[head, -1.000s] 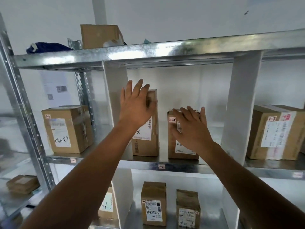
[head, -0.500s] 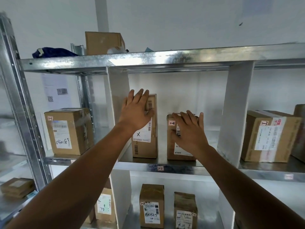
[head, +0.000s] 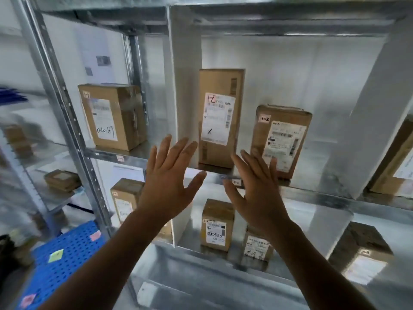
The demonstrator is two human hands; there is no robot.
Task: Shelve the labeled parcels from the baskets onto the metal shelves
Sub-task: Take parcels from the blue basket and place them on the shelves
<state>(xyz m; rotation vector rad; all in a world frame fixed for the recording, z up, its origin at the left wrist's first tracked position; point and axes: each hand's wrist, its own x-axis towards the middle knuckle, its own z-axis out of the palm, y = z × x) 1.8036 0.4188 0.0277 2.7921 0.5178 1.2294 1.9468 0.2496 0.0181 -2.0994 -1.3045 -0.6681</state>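
Two cardboard parcels marked 1-2 stand upright in the middle bay of the metal shelf [head: 312, 196]: a tall narrow parcel [head: 220, 117] on the left and a shorter parcel [head: 282, 139] to its right. My left hand [head: 167, 180] is spread flat, fingers straight, in front of the white divider [head: 185, 86], just left of the tall parcel and holding nothing. My right hand [head: 257, 191] is also spread with straight fingers, below and in front of the two parcels, apart from both.
A parcel marked 040189 [head: 111, 117] stands in the left bay. Several smaller parcels [head: 216, 224] stand on the shelf below. A blue perforated basket [head: 67, 258] with sticky notes sits at lower left. Another parcel [head: 395, 162] shows at the right edge.
Both hands have come off the two 1-2 parcels and drawn back toward me and down. The view has dropped and moved closer, so the top shelf is out of sight.
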